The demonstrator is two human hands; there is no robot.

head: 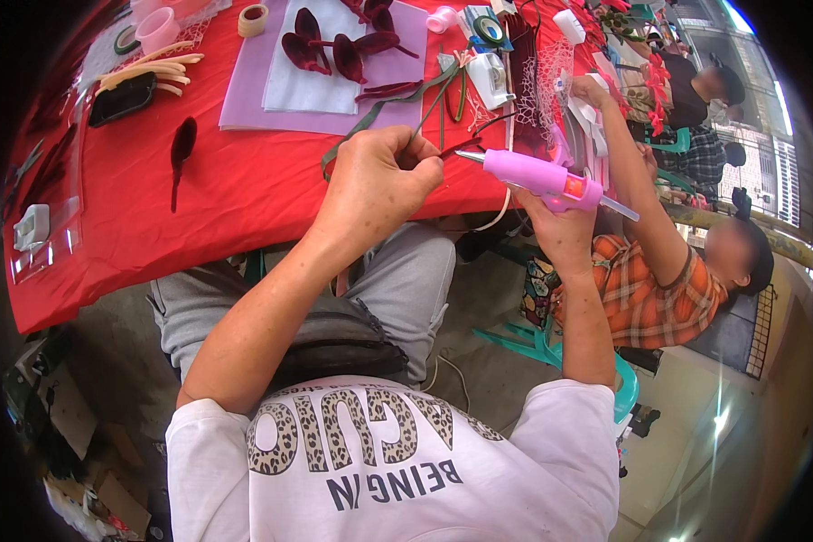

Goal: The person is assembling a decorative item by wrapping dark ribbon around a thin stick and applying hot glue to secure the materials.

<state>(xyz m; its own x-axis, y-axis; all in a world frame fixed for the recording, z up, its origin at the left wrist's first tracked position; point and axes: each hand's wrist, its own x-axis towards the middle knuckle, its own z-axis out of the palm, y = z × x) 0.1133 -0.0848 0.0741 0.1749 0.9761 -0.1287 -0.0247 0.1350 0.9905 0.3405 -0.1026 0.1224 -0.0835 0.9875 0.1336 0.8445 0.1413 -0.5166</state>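
My left hand (379,183) pinches a thin dark red fuzzy stem (462,146), apparently pipe cleaner, between thumb and fingertips. In my right hand (561,234) is a pink hot glue gun (532,173) with a clear glue stick (620,209) poking out of its back. Its metal nozzle (471,156) points left and is at or very near the fuzzy stem; contact is hard to tell. Beyond my hands, several dark red fuzzy petals (347,57) rest on white sheets (311,95) over purple sheets (240,112). A single petal with a stem (183,142) lies to the left.
The red-covered table (257,183) also bears a white tape dispenser (490,80), green tape (489,29), a dark green ribbon (372,115), a black tray (122,100), yellowish sticks (150,71) and scissors (27,162). A person in an orange plaid shirt (643,291) reaches over the table at right.
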